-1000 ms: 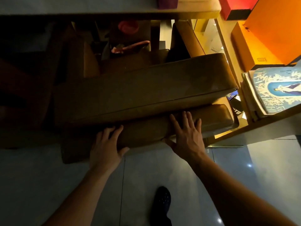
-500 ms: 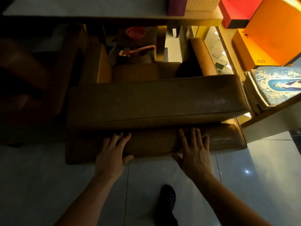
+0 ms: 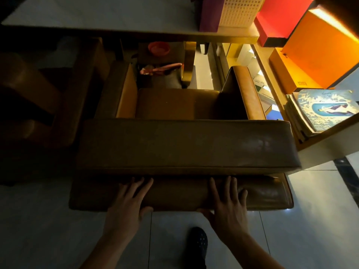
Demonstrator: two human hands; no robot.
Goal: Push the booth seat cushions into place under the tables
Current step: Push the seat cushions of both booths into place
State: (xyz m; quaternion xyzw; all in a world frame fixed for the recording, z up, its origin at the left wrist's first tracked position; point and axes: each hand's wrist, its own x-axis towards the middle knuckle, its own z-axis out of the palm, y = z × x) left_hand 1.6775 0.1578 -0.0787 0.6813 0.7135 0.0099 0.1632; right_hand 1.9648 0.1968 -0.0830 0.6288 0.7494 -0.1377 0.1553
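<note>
A long brown leather seat cushion (image 3: 184, 144) lies across the front of a booth seat, stacked on a lower brown cushion (image 3: 174, 193) that rests on the floor. My left hand (image 3: 128, 206) presses flat on the lower cushion's front face, fingers spread. My right hand (image 3: 227, 206) presses flat on the same face further right, thumb under its bottom edge. Behind lies a smaller seat pad (image 3: 174, 102) between two upright brown side cushions (image 3: 246, 90). A table top (image 3: 97, 14) spans the upper part of the view.
A dark brown seat block (image 3: 44, 105) stands to the left. To the right a wooden shelf (image 3: 318, 140) carries magazines (image 3: 326, 107), with orange (image 3: 320, 55) and red (image 3: 279, 18) boxes above. My dark shoe (image 3: 198, 243) stands on the pale tiled floor (image 3: 320, 220).
The stacked cushions have straightened from a tilt to square with the seat. Both hands stay flat on the lower cushion's front. The view has risen, so more of the seat interior shows.
</note>
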